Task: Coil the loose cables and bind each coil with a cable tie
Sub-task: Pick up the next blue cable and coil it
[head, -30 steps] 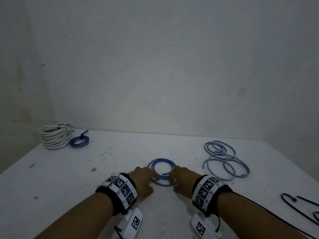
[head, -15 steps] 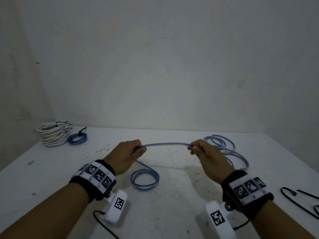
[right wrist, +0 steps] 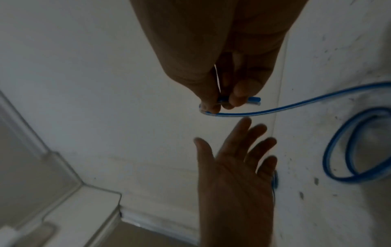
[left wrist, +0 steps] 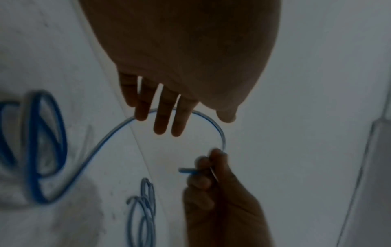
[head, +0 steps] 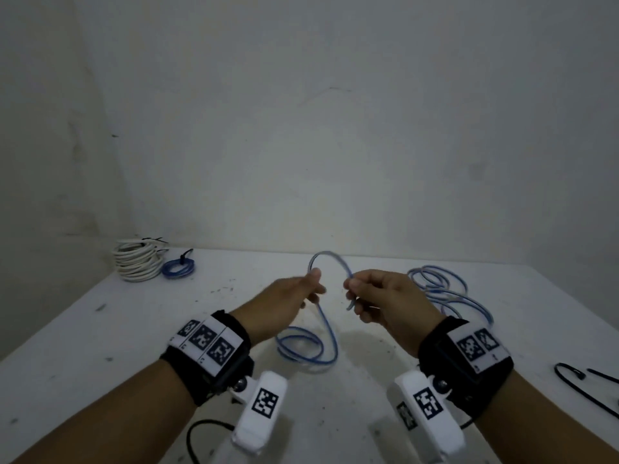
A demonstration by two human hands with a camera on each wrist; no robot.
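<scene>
Your right hand (head: 385,299) pinches the free end of the blue cable (head: 330,333) between thumb and curled fingers, the short tip poking out beside them; from that pinch the cable arches up and over toward your left hand (head: 284,306). In both wrist views your left hand is spread, fingers (left wrist: 159,113) straight and slack, the cable running behind them with no grip on it; the head view is too blurred to add more. Below your hands the rest of the cable lies in loose loops on the white table (head: 100,329). A pale blue loose cable (head: 449,289) sprawls to your right; a white coil (head: 137,262) and a small tied blue coil (head: 177,267) sit together at the far left corner; black cable ties (head: 589,386) lie at the right edge.
</scene>
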